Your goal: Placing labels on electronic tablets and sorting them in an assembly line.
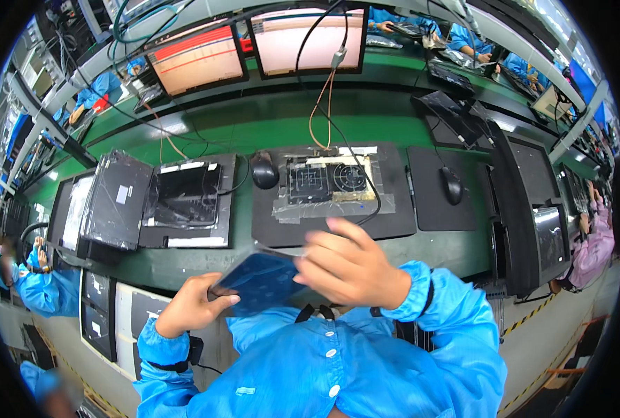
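Note:
My left hand [193, 304] grips the lower left edge of a flat, glossy dark blue panel [262, 282], thumb on top and fingers beneath. The panel is tilted in front of my chest, at the near edge of the bench. Beside its right edge hovers my right hand [351, 270], palm turned inward, its fingers partly bent and smeared by motion. Whether they touch the panel or pinch anything there, I cannot tell. Beyond my hands, a taped fixture [327, 182] with two dark patterned squares lies on a dark mat [397, 223].
A black mouse [264, 170] stands left of the fixture, another mouse [451, 185] on a mat to the right. Film-wrapped dark panels [117, 198] fill the left side. A black rack [526, 216] stands at right. Two monitors [306, 42] and hanging cables are overhead; co-workers sit around.

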Action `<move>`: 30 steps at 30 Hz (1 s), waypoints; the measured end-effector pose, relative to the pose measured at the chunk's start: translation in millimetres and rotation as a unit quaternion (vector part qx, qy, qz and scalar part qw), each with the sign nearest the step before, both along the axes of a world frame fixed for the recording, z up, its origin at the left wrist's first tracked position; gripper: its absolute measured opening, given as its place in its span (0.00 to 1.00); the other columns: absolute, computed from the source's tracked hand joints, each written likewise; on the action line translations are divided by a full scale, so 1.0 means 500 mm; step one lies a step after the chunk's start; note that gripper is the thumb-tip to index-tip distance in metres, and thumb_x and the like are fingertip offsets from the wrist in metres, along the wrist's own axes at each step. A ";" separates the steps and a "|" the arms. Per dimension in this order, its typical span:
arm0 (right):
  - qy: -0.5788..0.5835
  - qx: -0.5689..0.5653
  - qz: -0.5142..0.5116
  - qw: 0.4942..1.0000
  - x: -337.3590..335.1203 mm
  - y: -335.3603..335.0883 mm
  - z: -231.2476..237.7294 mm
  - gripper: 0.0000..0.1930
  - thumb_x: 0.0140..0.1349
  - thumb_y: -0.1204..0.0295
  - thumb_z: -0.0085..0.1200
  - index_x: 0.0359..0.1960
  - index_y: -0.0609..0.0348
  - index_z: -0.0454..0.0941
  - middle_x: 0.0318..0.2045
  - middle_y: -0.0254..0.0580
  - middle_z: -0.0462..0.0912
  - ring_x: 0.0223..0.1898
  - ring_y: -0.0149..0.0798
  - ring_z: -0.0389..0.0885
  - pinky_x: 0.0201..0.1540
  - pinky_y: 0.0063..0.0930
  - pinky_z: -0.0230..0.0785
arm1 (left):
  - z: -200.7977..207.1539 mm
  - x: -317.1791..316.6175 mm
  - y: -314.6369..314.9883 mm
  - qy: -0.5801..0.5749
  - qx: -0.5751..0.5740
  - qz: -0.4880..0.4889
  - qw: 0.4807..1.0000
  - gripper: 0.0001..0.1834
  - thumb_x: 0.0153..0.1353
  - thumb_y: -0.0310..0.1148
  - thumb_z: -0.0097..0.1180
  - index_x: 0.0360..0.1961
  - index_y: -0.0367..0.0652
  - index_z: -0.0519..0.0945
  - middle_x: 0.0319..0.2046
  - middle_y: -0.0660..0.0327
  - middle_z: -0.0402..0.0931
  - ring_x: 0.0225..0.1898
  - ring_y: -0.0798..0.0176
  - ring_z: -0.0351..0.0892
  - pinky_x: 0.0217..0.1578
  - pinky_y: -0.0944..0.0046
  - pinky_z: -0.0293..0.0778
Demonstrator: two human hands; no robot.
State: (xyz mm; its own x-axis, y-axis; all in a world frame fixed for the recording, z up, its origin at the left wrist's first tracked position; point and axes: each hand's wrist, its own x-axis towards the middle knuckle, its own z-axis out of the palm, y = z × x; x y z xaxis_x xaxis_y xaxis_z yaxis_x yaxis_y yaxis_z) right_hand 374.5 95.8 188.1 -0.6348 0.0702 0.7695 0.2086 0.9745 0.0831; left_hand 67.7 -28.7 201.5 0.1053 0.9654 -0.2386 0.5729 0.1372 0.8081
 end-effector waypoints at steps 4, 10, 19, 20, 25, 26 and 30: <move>0.207 -0.198 -0.084 0.955 0.054 -0.033 -0.065 0.17 0.56 0.65 0.74 0.41 0.58 0.80 0.42 0.42 0.81 0.41 0.41 0.81 0.51 0.37 0.75 | 0.027 0.007 0.103 0.031 -0.082 -0.101 0.991 0.19 0.64 0.32 0.68 0.53 0.36 0.82 0.33 0.59 0.85 0.36 0.69 0.79 0.40 0.62 0.77; 0.262 -0.752 0.010 0.605 0.123 0.055 -0.175 0.20 0.73 0.68 0.57 0.61 0.65 0.74 0.53 0.39 0.83 0.52 0.31 0.82 0.56 0.29 0.75 | -0.043 0.127 0.303 -0.054 0.207 -0.027 0.976 0.27 0.53 0.26 0.74 0.54 0.39 0.79 0.41 0.57 0.78 0.43 0.64 0.78 0.44 0.61 0.76; 0.397 -0.800 -0.022 0.450 0.181 0.202 -0.220 0.16 0.74 0.67 0.55 0.58 0.63 0.77 0.50 0.40 0.85 0.51 0.35 0.83 0.57 0.33 0.75 | -0.217 0.148 0.315 0.160 0.248 0.015 0.956 0.63 0.45 0.60 0.77 0.74 0.34 0.59 0.71 0.36 0.55 0.72 0.34 0.57 0.73 0.43 0.54; 0.388 -0.804 -0.009 0.451 0.174 0.210 -0.212 0.16 0.74 0.67 0.55 0.58 0.63 0.77 0.50 0.40 0.85 0.51 0.35 0.83 0.57 0.33 0.75 | -0.230 0.150 0.313 0.201 0.231 -0.020 0.952 0.65 0.44 0.61 0.76 0.75 0.36 0.57 0.73 0.37 0.53 0.74 0.34 0.54 0.74 0.40 0.49; 0.093 -0.802 -0.234 0.542 0.176 0.233 -0.140 0.27 0.71 0.53 0.56 0.56 0.68 0.77 0.45 0.46 0.86 0.44 0.39 0.86 0.42 0.38 0.80 | -0.256 0.153 0.323 0.217 0.260 -0.034 0.940 0.63 0.44 0.63 0.75 0.73 0.36 0.62 0.74 0.36 0.49 0.74 0.34 0.50 0.72 0.31 0.41; -0.023 -0.724 -0.348 0.595 0.179 0.239 -0.127 0.31 0.68 0.48 0.59 0.56 0.68 0.76 0.43 0.49 0.86 0.41 0.42 0.86 0.40 0.41 0.80 | -0.257 0.153 0.325 0.211 0.249 -0.029 0.945 0.63 0.44 0.63 0.75 0.73 0.36 0.62 0.74 0.36 0.49 0.74 0.34 0.50 0.72 0.31 0.41; -0.108 -0.487 -0.364 0.787 0.176 0.191 -0.129 0.43 0.54 0.49 0.71 0.63 0.68 0.70 0.46 0.59 0.77 0.47 0.58 0.82 0.49 0.47 0.77 | -0.263 0.150 0.331 0.217 0.271 -0.023 0.938 0.58 0.46 0.61 0.75 0.71 0.35 0.67 0.73 0.36 0.52 0.72 0.35 0.53 0.71 0.34 0.43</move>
